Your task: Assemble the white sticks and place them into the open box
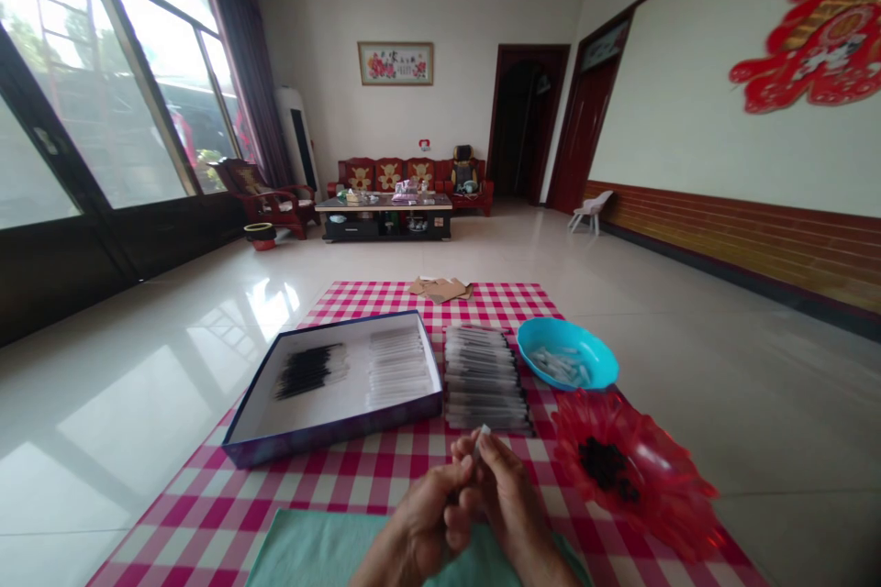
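Checkered tablecloth (330,488), hands (432,506) (510,488) together, curled inward — white piece (485,429) pinched

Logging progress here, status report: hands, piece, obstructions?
Right hand pinches white-tipped piece, mostly hidden. Left hand curled close beside, its grip unclear. Slim tubes just ahead, red bowl to the right; neither blocking the hands.

Small pale piece (485,430), gripped in your right hand (509,481): whitish tip exposed and pointing up and away from you; lower portion concealed by your grasp, its full length indeterminable. You hold it near the closest end of the row of slender, translucent, partly dark tubes (484,376).
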Tool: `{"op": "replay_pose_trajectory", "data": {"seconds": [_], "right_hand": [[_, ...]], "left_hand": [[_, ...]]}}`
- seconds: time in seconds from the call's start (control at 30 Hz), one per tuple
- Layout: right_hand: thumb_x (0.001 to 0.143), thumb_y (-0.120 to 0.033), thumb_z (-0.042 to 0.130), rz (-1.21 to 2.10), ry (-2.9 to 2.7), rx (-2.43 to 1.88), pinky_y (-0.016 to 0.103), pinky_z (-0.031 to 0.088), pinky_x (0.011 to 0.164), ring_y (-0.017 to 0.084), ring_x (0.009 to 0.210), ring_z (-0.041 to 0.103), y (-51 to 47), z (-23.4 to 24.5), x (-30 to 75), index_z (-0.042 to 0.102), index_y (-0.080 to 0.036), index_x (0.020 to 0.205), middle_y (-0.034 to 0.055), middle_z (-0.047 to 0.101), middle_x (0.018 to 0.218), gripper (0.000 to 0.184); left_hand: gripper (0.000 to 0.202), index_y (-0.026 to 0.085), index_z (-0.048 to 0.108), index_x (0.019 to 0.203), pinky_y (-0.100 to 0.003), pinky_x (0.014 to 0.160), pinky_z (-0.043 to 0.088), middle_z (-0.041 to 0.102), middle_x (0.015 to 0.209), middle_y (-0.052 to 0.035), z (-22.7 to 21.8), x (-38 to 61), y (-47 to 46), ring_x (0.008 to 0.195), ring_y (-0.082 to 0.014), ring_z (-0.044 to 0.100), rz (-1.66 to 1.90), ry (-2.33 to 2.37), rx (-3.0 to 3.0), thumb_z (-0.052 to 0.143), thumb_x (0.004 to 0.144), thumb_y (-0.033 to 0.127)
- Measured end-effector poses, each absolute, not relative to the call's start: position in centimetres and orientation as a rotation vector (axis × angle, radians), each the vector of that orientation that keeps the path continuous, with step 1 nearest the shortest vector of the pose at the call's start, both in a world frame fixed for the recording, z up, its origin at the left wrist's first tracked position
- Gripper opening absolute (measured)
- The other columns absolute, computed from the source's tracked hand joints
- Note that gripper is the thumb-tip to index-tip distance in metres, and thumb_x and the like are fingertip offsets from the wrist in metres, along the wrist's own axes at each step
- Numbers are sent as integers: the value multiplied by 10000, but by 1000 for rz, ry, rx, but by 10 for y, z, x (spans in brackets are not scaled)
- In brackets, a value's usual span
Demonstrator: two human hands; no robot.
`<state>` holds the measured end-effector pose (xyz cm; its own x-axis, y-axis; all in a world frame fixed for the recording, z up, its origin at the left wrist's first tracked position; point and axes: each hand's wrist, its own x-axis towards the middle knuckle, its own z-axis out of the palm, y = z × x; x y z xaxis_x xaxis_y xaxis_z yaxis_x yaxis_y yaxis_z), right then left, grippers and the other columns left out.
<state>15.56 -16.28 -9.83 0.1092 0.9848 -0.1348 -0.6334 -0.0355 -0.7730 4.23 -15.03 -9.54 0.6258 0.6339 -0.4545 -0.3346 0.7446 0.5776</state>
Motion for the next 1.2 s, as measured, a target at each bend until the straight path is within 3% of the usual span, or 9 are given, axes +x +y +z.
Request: {"op": "replay_pose_trajectory", "data": {"seconds": [0.1,0.27,0.5,0.6,0.7,0.8,0.9,1.0,1.2], "right_hand": [[766,-396,667,1489,-620,-787,285,502,630,164,652,638,-164,-98,157,680,-184,791,42,713,771,213],[773,-445,646,1525,-619,-845,282,495,618,190,733,656,-158,-100,155,651,-223,982,42,716,875,305],[676,-404,744,1401,-550,-901,272,502,664,178,723,646,-153,-101,151,685,-201,816,19,708,784,254],[659,-406,754,1313,-497,-948,265,503,631,173,699,638,-154,-106,150,694,-203,803,5,703,756,256],[669,-404,748,1295,-464,-974,260,503,627,181,740,649,-155,-110,152,700,-193,828,18,718,803,269],[661,-407,755,1342,-384,-900,296,514,685,206,790,673,-151,-110,160,692,-184,831,39,735,817,287],[642,-399,772,1399,-286,-759,339,513,762,219,808,690,-145,-109,170,678,-187,807,48,745,786,284],[670,-387,758,1447,-284,-705,329,508,767,213,821,694,-142,-110,172,671,-185,836,58,748,799,275],[730,-418,703,1402,-399,-722,312,512,687,203,781,686,-146,-110,164,640,-179,932,63,738,833,319]], "left_hand": [[341,136,553,729,-129,324,147,433,469,82,-104,41,-156,310,6,238,570,605,368,734,659,416],[462,157,515,615,-192,333,197,439,431,54,-106,49,-156,313,-44,303,945,885,1029,588,729,598],[196,209,657,866,-237,604,406,648,703,-39,-93,42,-153,643,-168,599,1030,1369,1760,520,835,346],[290,231,629,1087,-260,687,438,678,848,-84,-92,41,-154,783,-206,628,1040,1338,1901,470,863,322],[347,235,591,1167,-267,724,451,684,946,-93,-94,44,-155,838,-207,629,1032,1267,1881,449,874,354],[433,171,655,935,-238,527,436,663,685,-65,-103,48,-156,560,-160,588,931,1213,1554,454,829,540],[562,154,587,735,-201,314,229,469,407,37,-113,49,-160,286,-77,330,715,1086,1107,461,725,701],[533,148,570,769,-181,298,155,463,410,61,-113,46,-163,273,-48,293,720,933,1000,526,710,676],[376,122,604,892,-160,359,226,511,542,50,-99,36,-151,357,-22,349,862,683,846,640,760,472]]}}
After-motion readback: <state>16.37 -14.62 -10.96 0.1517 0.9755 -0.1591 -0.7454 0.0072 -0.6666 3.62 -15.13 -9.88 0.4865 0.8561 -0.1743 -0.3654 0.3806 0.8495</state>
